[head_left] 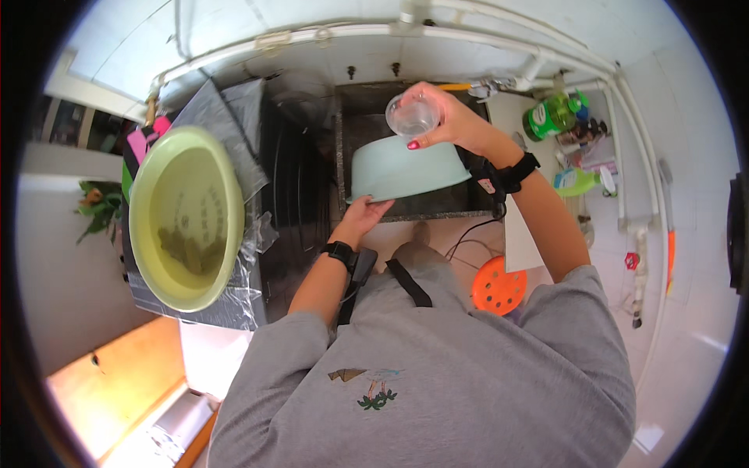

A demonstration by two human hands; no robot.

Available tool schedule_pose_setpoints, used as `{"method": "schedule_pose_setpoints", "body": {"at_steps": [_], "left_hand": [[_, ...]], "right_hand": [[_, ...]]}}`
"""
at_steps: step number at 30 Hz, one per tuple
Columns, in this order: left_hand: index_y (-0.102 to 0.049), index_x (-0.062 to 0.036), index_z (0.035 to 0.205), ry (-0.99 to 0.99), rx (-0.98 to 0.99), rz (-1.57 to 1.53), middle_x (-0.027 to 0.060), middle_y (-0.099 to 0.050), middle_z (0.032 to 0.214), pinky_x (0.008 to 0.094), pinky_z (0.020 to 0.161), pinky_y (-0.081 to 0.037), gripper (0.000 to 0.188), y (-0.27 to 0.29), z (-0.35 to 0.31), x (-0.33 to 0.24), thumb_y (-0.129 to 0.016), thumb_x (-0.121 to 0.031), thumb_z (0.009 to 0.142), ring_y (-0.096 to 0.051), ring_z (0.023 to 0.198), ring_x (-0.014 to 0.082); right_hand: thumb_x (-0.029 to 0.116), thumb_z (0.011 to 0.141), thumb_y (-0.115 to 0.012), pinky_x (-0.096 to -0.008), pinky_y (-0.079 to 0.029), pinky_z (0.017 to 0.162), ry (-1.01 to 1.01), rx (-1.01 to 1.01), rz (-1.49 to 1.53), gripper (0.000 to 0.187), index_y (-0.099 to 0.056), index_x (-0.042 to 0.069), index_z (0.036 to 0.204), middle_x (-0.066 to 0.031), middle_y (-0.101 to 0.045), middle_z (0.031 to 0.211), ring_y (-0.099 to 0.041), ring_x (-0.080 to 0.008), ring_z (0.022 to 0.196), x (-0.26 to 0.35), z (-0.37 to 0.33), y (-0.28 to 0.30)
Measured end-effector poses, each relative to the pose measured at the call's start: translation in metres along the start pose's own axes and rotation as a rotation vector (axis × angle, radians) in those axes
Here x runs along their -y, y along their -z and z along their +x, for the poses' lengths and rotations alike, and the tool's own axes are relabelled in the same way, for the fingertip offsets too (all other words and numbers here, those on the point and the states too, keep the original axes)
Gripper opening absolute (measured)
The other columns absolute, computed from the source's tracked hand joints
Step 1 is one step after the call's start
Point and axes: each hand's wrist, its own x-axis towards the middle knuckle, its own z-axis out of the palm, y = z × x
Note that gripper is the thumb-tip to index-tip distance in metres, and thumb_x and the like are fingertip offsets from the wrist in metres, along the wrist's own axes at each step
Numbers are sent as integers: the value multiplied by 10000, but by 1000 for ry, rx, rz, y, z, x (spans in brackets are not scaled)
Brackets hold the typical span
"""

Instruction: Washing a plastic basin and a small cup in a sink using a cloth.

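Over the dark stone sink (374, 100) I see a pale blue plastic basin (407, 170) tipped on its side, its outer wall toward me. My left hand (365, 217) grips the basin's near lower edge, fingers partly hidden beneath it. Just above the far side of the basin, my right hand (449, 117) is closed around a small clear plastic bowl (413, 117), thumb on the near side. The inside of the basin is hidden from this view.
A yellow-green basin (144, 210) with greenish pieces in liquid stands on a plastic-covered surface at left. Green bottles (550, 117) and a spray bottle (577, 182) line the right shelf. An orange stool (499, 286) sits below; white pipes (351, 31) run along the wall.
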Motion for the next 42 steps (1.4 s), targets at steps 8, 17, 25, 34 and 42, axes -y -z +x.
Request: {"method": "schedule_pose_setpoints", "body": {"at_steps": [8, 17, 25, 34, 42], "left_hand": [[-369, 48, 1183, -67, -156, -25, 196, -394, 1260, 468, 1028, -312, 352, 9, -2, 4, -300, 11, 840, -366, 1194, 336], [-351, 117, 1131, -158, -212, 10, 240, -407, 1205, 455, 1032, -312, 383, 0, -5, 23, -332, 76, 750, -386, 1165, 363], [-403, 104, 1058, -173, -276, 129, 230, -477, 1120, 443, 969, -397, 315, -6, -6, 33, -362, 63, 748, -480, 1073, 350], [-435, 40, 1106, -148, -246, 46, 188, -492, 1145, 462, 953, -408, 283, 12, -1, 27, -375, 12, 831, -486, 1079, 328], [-453, 65, 1044, -151, -238, 133, 170, -530, 1071, 417, 944, -426, 304, 1, -7, 36, -390, 69, 746, -512, 1038, 311]], "right_hand": [[72, 519, -762, -291, -388, 846, -44, -217, -271, 541, -467, 66, 972, -88, -533, 954, -504, -215, 937, -160, -77, 48], [22, 623, -609, -398, -425, 788, -72, -386, -682, 482, -472, 68, 1083, -127, -541, 1020, -480, -339, 940, -192, -92, 56], [1, 646, -571, -412, -411, 734, -66, -303, -1019, 455, -490, 86, 1086, -99, -510, 920, -464, -296, 917, -185, -98, 76], [-7, 675, -533, -390, -398, 739, -57, -286, -1182, 389, -527, 70, 1056, -97, -509, 908, -459, -285, 919, -211, -101, 93], [25, 707, -526, -373, -406, 742, -108, -297, -1341, 291, -553, 73, 993, -98, -529, 908, -470, -285, 929, -231, -91, 108]]}}
